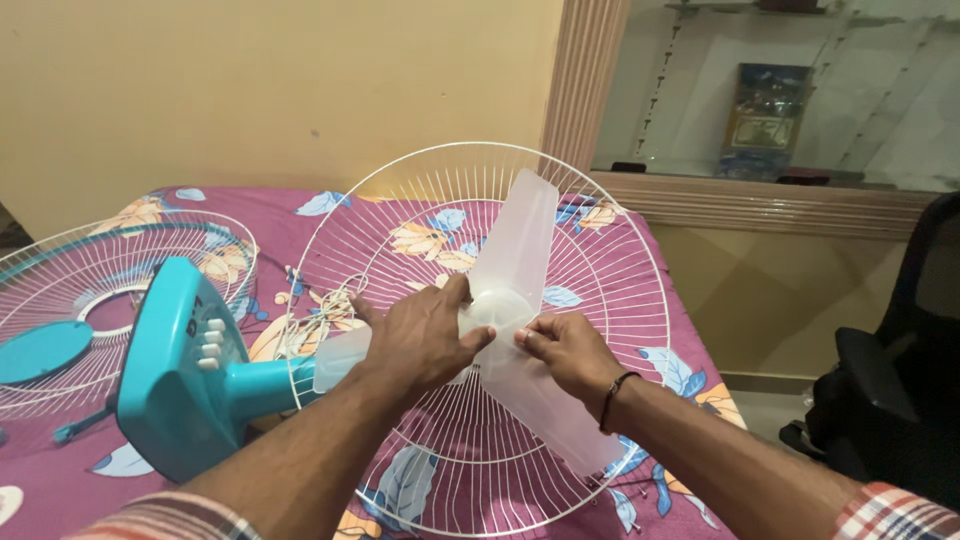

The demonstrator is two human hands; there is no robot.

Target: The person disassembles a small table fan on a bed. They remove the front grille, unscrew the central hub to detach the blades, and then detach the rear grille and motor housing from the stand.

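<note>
At the hub of the fan blade (505, 310), the left hand (425, 335) had its fingers curled round the centre, and the right hand (565, 350) pinched the hub's other side. Behind the blade stood the white wire guard (620, 260). Left of the blade lay the teal fan motor (185, 365) and a second guard (100, 280) on the flowered bedsheet (690, 370).

The fan blade (520, 330) sat at the centre of the rear grille (600, 260), which stood on the bed (690, 350). The left hand (425, 335) lay on the blade hub from the left, the right hand (565, 350) from the right. The motor housing (185, 370) was left of the grille, joined to it. The front grille (110, 290) lay flat on the bed further left. A chair (890, 380) stood right of the bed.
</note>
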